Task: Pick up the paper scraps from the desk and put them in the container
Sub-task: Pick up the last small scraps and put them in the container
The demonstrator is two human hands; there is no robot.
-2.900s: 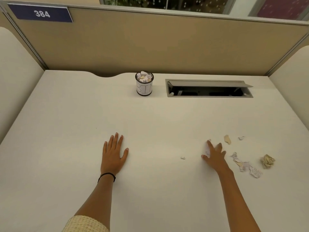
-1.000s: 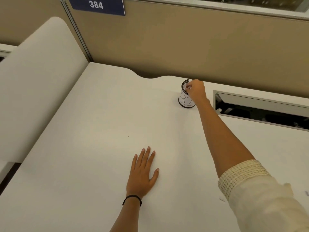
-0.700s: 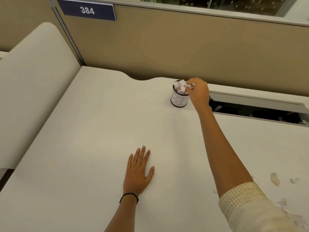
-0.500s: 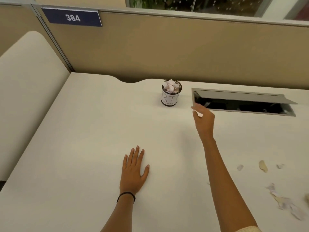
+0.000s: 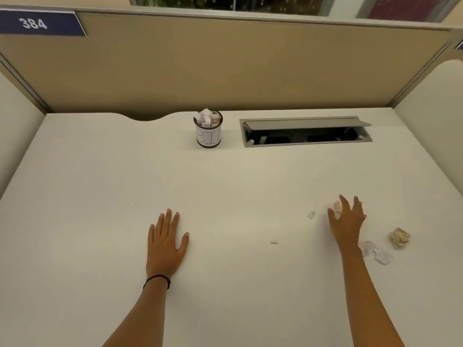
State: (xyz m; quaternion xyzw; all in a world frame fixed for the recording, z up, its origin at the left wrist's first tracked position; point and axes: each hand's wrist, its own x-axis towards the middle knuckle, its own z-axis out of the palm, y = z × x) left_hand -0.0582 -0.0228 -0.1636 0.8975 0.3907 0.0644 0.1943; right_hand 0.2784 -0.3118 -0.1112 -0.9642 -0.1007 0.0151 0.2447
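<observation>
Now R hand (image 5: 347,221) grip spread over tan scrap (image 5: 338,207) (L hand (image 5: 165,244) flat, open-fingered) on desk (image 5: 225,184)

The worktop (image 5: 100,184) is creamy white, and the far wall (image 5: 250,71) is plain tan with a dark blue sign (image 5: 40,23) at the far left that has white numbers. The container (image 5: 208,137) has a white label with black letters and a dark rim, the paper scraps (image 5: 206,118) in it are white, and the flap (image 5: 305,122) to its right is grey. On the near right the crumpled ball (image 5: 399,237) is yellowish tan and the flat scraps (image 5: 380,256) beside it are white.
</observation>
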